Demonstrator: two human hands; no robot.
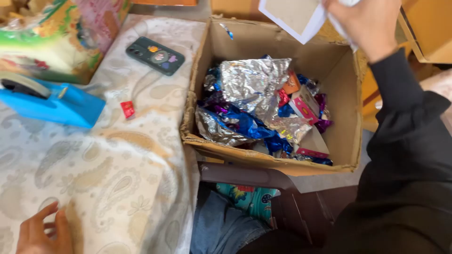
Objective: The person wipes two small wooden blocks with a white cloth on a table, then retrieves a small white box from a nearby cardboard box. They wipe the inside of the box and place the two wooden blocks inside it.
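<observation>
While the left hand (40, 233) rests flat and empty on the tablecloth (108, 178), the box (278, 162) beyond sits half full of foil scraps (254, 82) — right hand (365, 23), farthest, grips a card (294, 16) above it, not dropped yet.

Flat piece of grey cardboard with white edging (294, 16), held tilted by the right hand (362, 23) above the far rim of an open cardboard box (346, 117); its upper part is cut off by the frame. White paper shows at the hand. The left hand (42, 233) rests, fingers spread, on the paisley tablecloth (94, 174) at the table's near edge.
</observation>
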